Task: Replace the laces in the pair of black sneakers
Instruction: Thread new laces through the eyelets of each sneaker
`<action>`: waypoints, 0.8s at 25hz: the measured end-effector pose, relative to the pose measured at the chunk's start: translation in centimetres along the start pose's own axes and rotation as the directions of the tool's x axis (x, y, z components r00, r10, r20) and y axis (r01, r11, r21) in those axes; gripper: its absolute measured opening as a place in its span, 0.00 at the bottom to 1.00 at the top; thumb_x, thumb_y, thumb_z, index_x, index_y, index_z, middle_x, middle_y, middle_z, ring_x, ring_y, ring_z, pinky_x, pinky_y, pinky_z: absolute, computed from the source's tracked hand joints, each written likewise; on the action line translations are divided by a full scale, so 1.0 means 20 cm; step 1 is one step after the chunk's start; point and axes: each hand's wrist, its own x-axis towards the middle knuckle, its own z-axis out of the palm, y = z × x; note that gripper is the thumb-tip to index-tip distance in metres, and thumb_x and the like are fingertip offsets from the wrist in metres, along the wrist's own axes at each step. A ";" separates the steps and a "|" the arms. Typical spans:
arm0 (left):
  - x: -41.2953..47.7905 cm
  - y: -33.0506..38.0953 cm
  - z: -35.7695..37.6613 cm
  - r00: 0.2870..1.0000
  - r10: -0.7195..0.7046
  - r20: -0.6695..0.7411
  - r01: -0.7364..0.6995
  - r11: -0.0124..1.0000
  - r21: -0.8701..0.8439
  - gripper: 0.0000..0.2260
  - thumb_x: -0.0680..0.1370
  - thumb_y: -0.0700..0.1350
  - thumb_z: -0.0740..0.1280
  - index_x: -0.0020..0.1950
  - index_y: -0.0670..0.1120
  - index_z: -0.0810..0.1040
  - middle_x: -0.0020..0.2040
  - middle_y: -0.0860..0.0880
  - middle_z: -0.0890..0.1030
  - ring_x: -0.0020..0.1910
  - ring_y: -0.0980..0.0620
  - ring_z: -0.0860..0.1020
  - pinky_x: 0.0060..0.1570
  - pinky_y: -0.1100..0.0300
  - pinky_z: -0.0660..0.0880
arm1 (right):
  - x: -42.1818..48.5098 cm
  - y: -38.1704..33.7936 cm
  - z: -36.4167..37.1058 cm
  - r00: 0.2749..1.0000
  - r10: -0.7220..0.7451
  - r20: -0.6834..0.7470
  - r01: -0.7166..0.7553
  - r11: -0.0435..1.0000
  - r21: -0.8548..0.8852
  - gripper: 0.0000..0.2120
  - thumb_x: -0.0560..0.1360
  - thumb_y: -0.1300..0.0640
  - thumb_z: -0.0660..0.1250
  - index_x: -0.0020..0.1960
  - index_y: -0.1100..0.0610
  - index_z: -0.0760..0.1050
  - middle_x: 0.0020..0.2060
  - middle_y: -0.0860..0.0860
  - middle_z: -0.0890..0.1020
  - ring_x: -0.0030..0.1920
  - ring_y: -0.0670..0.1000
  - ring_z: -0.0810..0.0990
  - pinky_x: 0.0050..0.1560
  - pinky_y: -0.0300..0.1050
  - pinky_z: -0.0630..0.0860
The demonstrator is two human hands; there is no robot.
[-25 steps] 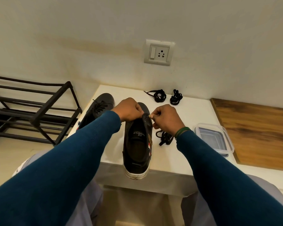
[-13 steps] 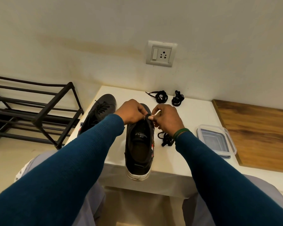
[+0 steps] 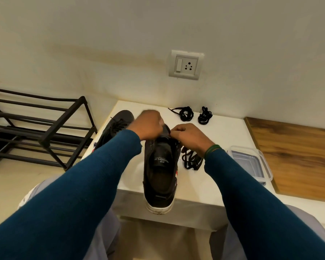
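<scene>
Fingers [image 3: 174, 130] of left hand [image 3: 148, 124] and right hand [image 3: 189, 138] over sneaker [image 3: 160, 177] tongue, grip unclear.

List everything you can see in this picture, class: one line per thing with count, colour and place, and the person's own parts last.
middle sneaker: one, black with a white sole, near edge of the table, heel overhanging
left sneaker: one, black, laced, table's left edge
coiled laces: two, black, back of the table
loose lace: one, black, right of the middle sneaker
container: one, clear, table's right side
table: one, white, against the wall
wooden top: one, brown, right of the table
rack: one, black, left
socket: one, white, wall
hands: two, blue-sleeved, left hand and right hand gripping the middle sneaker's front
</scene>
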 end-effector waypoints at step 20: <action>-0.09 -0.12 -0.07 0.923 -0.305 0.235 0.361 0.898 -0.252 0.06 0.76 0.42 0.70 0.45 0.38 0.80 0.42 0.44 0.84 0.40 0.49 0.84 0.39 0.60 0.82 | 0.05 -0.11 0.16 0.957 -0.183 -0.224 0.179 0.983 -0.037 0.04 0.78 0.64 0.67 0.47 0.57 0.80 0.41 0.53 0.85 0.44 0.50 0.84 0.50 0.44 0.81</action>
